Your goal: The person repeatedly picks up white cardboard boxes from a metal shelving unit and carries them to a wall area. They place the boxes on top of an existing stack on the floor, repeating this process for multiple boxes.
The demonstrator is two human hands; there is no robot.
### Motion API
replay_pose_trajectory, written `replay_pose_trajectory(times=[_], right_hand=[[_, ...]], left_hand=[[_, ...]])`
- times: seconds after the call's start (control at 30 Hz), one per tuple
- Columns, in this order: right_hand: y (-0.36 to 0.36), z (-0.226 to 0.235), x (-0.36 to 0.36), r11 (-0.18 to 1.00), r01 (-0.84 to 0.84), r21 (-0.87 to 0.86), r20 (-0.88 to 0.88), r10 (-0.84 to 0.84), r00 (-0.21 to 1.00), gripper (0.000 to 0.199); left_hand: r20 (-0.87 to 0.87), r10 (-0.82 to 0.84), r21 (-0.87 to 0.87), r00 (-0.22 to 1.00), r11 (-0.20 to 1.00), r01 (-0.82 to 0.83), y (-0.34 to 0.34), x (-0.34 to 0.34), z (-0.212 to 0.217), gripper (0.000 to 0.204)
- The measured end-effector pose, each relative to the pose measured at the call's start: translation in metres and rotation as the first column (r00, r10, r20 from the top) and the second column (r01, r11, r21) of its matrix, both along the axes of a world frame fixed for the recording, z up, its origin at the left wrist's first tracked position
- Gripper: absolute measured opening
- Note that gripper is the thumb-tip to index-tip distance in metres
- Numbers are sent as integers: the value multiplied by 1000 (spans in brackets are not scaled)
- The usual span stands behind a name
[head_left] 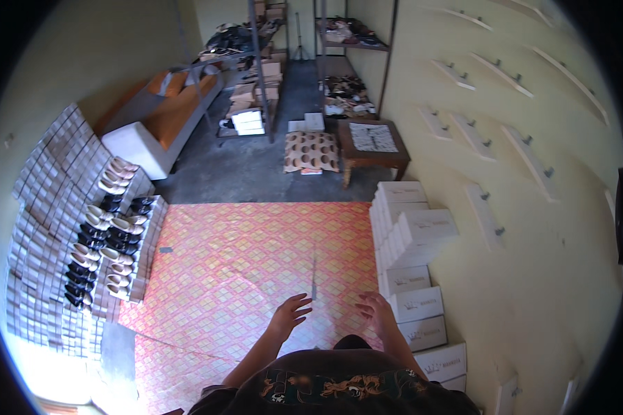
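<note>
My left hand (291, 317) is held out over the patterned red and yellow floor sheet (256, 242), palm inward and fingers apart, with nothing in it. Just beyond its fingertips shows a thin grey sliver (314, 289); what it is I cannot make out. Level with it on the other side, my right hand (378, 310) has its fingers spread and slightly curled, also holding nothing. Nearest to the right hand are stacked white shoebox-like cartons (418, 303) along the wall.
Pairs of shoes (121, 225) stand on stepped boxes at left. Beyond the sheet are a patterned cushion (311, 152), a low wooden table (349, 158), a sofa (140, 145) and loaded shelves (353, 46). Small white wall shelves (486, 216) jut out at right.
</note>
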State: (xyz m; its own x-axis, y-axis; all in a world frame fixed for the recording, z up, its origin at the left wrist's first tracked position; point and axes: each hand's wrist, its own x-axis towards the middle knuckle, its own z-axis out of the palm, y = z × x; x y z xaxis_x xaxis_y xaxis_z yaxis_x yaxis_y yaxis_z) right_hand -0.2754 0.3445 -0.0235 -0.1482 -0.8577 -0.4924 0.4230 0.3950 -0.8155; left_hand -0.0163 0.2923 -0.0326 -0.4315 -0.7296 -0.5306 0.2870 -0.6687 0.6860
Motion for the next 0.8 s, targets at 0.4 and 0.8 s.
replay_pose_trajectory(times=[0.4, 0.8], right_hand=[[-245, -26, -11, 995, 75, -65, -94, -81, 992, 31], [-592, 20, 16, 979, -23, -203, -69, 9, 998, 26]], left_hand=[[284, 110, -310, 952, 951, -17, -210, 67, 19, 39], [232, 259, -214, 937, 954, -211, -453, 90, 36, 41]])
